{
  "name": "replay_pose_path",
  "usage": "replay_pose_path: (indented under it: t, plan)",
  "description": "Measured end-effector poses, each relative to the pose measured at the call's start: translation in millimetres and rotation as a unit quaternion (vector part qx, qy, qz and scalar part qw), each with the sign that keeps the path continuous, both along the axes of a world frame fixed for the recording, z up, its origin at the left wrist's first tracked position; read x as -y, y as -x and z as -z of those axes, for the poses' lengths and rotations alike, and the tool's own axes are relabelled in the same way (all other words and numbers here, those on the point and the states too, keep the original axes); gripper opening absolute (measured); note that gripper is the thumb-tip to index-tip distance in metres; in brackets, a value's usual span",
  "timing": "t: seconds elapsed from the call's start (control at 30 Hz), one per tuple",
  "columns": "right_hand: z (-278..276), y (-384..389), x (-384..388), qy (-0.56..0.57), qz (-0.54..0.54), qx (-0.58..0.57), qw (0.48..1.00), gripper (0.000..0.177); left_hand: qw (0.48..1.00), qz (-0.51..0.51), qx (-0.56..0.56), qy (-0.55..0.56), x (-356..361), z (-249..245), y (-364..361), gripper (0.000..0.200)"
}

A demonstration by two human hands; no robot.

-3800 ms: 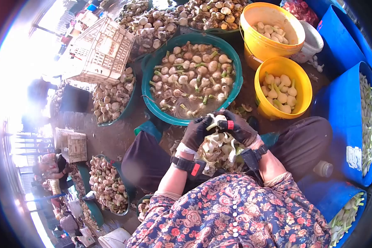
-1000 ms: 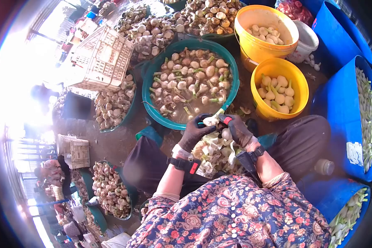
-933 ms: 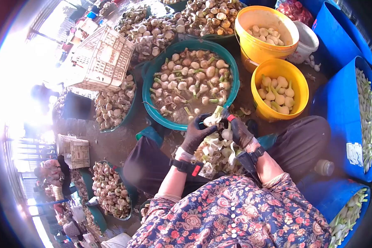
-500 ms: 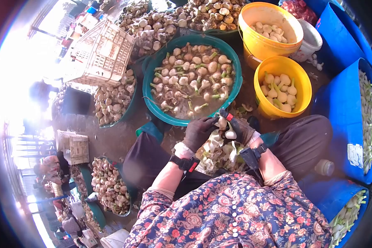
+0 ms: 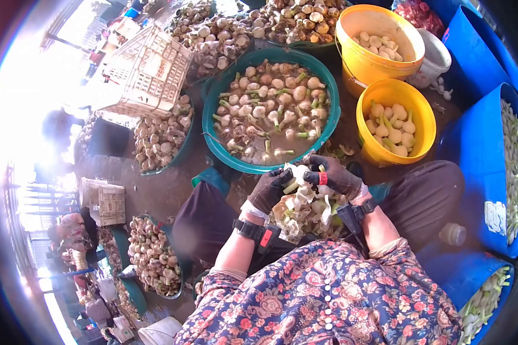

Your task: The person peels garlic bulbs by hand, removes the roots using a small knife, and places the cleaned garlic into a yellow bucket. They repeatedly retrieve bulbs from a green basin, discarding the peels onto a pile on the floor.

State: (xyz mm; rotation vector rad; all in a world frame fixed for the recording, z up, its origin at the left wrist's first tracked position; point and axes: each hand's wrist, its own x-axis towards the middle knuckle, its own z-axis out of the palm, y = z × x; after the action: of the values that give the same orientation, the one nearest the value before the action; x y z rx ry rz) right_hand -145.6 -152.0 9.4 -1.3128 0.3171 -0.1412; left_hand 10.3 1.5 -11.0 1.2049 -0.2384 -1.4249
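My left hand (image 5: 269, 188), in a dark glove, has its fingers closed on a garlic bulb (image 5: 297, 171) held with its pale stem pointing down. My right hand (image 5: 338, 177), also gloved and with a red band on a finger, closes on the same bulb from the other side. Fingers cover part of the bulb. Directly below the hands, a heap of pale garlic peelings (image 5: 296, 213) lies in my lap. Just beyond them stands a green tub (image 5: 208, 129) of murky water with many garlic bulbs floating in it.
At the right are a yellow bucket (image 5: 365, 135) of peeled bulbs, a larger yellow bucket (image 5: 351, 54) and blue containers (image 5: 472, 149) of garlic. To the left stand a white crate (image 5: 147, 72) and tubs of unpeeled garlic (image 5: 154, 253). Another person (image 5: 72, 233) is at far left.
The white bulb that hung below my right fingers is now raised between both hands. My left hand has moved slightly down, and the right hand has turned. The view has shifted a little.
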Motion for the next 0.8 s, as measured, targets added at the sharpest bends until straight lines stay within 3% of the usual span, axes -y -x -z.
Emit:
replay_pose_path:
  t: [0.1, 0.2, 0.3, 0.33, 0.43, 0.47, 0.57, 0.67, 0.77, 0.8]
  plan:
    - [-1.6, 1.2, -2.3, -0.032, -0.017, -0.011, 0.999, 0.04, 0.998, -0.046, 0.036, -0.022, 2.5, -8.4, 7.3, 0.025]
    - [9.7, -7.2, -7.5, 0.073, -0.026, -0.095, 0.992, 0.043, 0.92, -0.007, 0.39, -0.047, 7.3, -25.7, 12.1, 0.02]
    - [7.6, -5.9, -11.3, 0.197, 0.004, -0.006, 0.98, 0.046, 0.956, -0.05, 0.283, -0.061, 11.5, -23.2, 9.8, 0.017]
    - [7.5, -6.7, -9.5, 0.208, 0.001, 0.005, 0.978, 0.049, 0.982, -0.066, 0.166, -0.063, 10.4, -22.4, 7.2, 0.02]
    - [-10.7, 0.6, -5.3, 0.109, -0.034, 0.017, 0.993, 0.05, 0.983, -0.042, 0.174, 0.029, 3.4, -18.7, 9.5, 0.021]
    - [-7.6, 0.6, -6.6, 0.066, -0.032, 0.018, 0.997, 0.049, 0.948, 0.005, 0.312, 0.058, 0.4, -19.8, 9.9, 0.023]
    - [-13.6, 1.8, -14.0, -0.104, 0.008, 0.027, 0.994, 0.047, 0.986, -0.112, 0.12, 0.03, 0.3, -23.1, 20.1, 0.024]
    - [-4.6, -3.0, -11.4, -0.114, -0.008, 0.001, 0.993, 0.042, 0.988, -0.126, 0.091, -0.016, 2.0, -25.9, 12.6, 0.029]
    - [-5.6, -1.2, -10.1, -0.036, -0.034, -0.073, 0.996, 0.037, 0.989, -0.089, 0.113, -0.035, 7.8, -26.2, 11.8, 0.03]
    - [0.1, -1.9, -12.0, -0.069, -0.019, -0.073, 0.995, 0.029, 0.986, -0.128, 0.097, -0.037, 7.1, -25.2, 10.3, 0.028]
